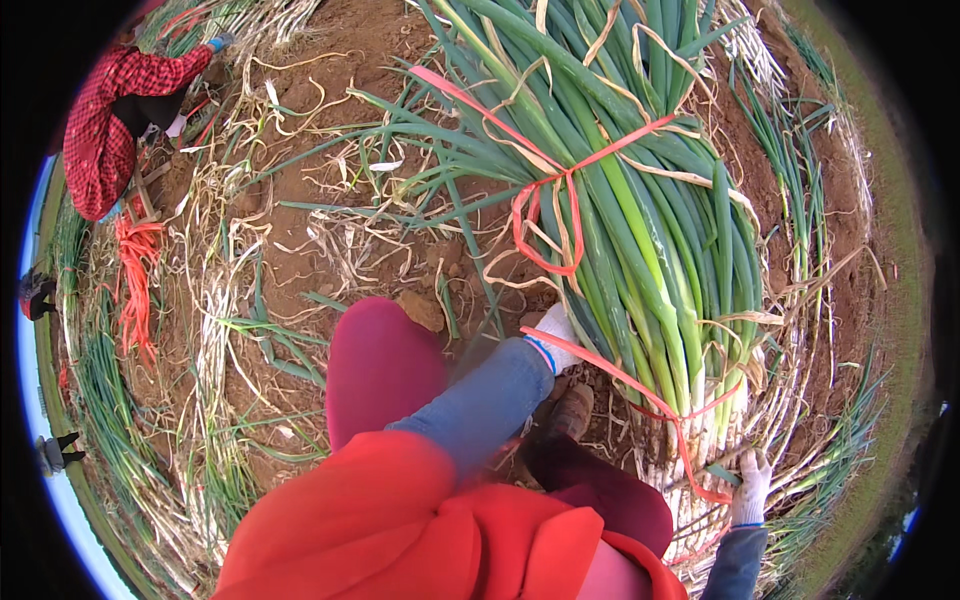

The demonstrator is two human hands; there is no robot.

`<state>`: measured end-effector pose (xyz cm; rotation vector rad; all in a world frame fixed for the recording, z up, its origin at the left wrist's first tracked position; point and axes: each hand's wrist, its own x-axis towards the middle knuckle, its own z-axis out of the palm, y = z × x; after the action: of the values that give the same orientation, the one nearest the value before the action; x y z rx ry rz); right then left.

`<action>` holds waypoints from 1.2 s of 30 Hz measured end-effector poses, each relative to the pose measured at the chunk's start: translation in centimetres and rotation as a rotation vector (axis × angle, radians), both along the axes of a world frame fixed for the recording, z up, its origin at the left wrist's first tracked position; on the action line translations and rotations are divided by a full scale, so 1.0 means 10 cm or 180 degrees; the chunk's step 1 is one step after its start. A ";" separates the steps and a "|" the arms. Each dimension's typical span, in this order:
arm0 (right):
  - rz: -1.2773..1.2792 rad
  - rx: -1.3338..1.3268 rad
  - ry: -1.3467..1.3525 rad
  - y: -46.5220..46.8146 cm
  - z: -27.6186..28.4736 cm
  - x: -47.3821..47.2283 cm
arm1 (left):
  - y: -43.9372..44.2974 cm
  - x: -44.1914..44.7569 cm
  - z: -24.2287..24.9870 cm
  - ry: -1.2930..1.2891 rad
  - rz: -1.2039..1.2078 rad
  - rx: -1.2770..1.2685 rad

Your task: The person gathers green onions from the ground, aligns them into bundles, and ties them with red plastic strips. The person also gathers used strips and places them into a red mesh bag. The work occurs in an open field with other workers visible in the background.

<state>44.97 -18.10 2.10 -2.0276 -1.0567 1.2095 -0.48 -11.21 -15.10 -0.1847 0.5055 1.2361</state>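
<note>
A large bundle of green onions (630,217) lies before me, its green leaves pointing away and its white stalks near my right side. Red plastic tape (568,171) is tied around the leaves with a loose loop. More red tape (667,412) crosses the white stalks, one end hanging free. My left hand (556,337), in a white knit glove, reaches to the bundle's left side; its fingers are hidden under the leaves. Beside the white stalks is my right hand (752,480), also gloved, with its fingertips at a thin stalk and a green leaf piece (724,474).
Brown soil (405,45) is strewn with dry leaves. More green onions lie in rows at left (112,382) and right (802,180). A heap of red tape strips (136,262) is at left. A co-worker in a checked top (101,127) bends nearby; other people stand farther off.
</note>
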 end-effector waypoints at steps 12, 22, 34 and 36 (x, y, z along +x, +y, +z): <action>0.2732 -0.0067 -0.1969 0.82 -0.24 -2.92 | -0.09 -0.07 -0.34 0.2298 -0.0102 -0.0423; 0.2537 0.1416 -0.2130 0.93 -0.40 -2.40 | 0.04 -0.38 0.39 0.2282 -0.0656 -0.0696; 0.2064 -0.1175 -0.2650 0.75 -0.27 -1.14 | -0.16 0.33 0.58 0.0583 0.0038 -0.1201; 0.1929 -0.1272 -0.2764 0.71 -0.28 -1.09 | -0.19 0.44 0.84 0.0618 0.0348 -0.1419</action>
<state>34.06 -11.01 -0.67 -2.7556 -2.0857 0.8065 3.94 -13.10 -6.74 -0.4769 0.9489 1.2403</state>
